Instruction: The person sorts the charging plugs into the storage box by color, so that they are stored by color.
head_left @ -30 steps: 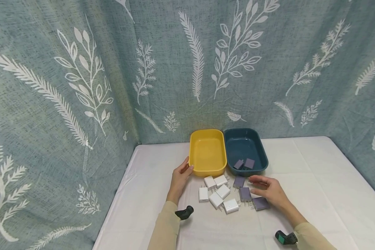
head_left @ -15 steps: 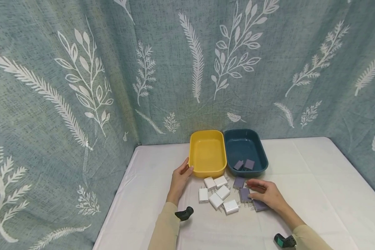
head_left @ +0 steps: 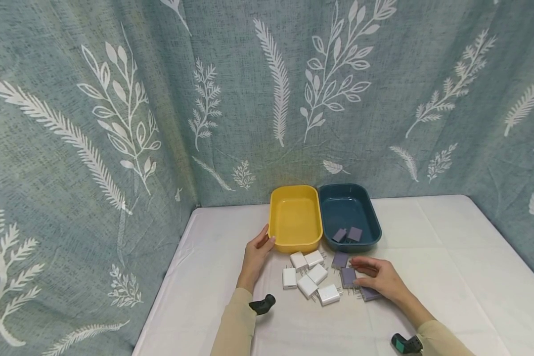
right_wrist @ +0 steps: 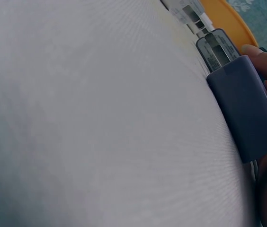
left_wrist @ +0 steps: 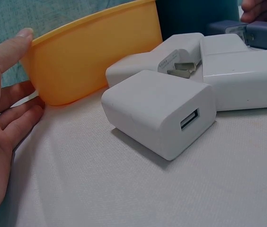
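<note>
In the head view my left hand touches the near left corner of a yellow tray. In the left wrist view its thumb lies at the tray's rim, with the other fingers along the outer wall. My right hand reaches over the purple USB chargers, thumb and index apart, fingertips right at the edge of the middle purple charger. Another purple charger lies beyond it. The nearest purple charger is partly under the hand in the head view. Several white USB chargers lie left of these.
A dark blue tray stands against the yellow one's right side and has two purple chargers in it. White cloth covers the table. A patterned curtain hangs behind and at both sides.
My right hand has moved slightly left and toward me, over the nearest purple charger, then stayed still in the last half second. The left hand and the chargers have not moved.
</note>
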